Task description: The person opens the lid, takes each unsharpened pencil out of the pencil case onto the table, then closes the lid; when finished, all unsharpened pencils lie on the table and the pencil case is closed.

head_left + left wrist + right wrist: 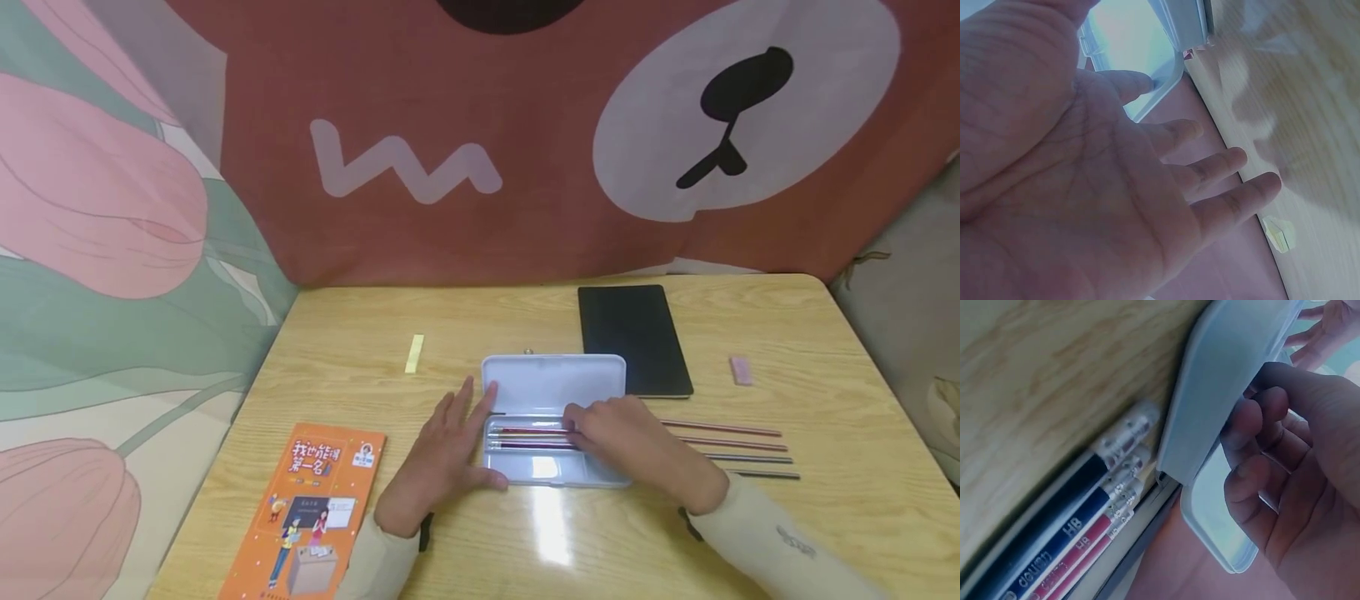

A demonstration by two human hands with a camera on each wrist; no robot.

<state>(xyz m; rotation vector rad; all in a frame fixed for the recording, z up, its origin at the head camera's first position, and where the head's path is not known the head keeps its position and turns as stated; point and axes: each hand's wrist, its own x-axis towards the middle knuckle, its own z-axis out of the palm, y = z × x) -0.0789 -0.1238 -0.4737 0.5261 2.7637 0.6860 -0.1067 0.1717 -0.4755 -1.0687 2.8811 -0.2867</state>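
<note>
A white pencil case (553,383) lies with its lid raised, several striped pencils (525,439) in its tray. My right hand (618,433) reaches into it from the right, fingers curled and pinching a pencil; the hand covers the right part of the pencils. In the right wrist view its curled fingers (1247,481) are at the case's edge. My left hand (450,454) is spread at the case's left side, index fingertip at the lid's edge and thumb by the lower left corner. In the left wrist view the palm (1085,187) holds nothing.
Right of the case lie several more pencils (742,445), red and dark, and a pink eraser (741,371). A black notebook (633,337) is behind the case. A yellow strip (414,354) lies at back left, an orange book (311,508) at front left.
</note>
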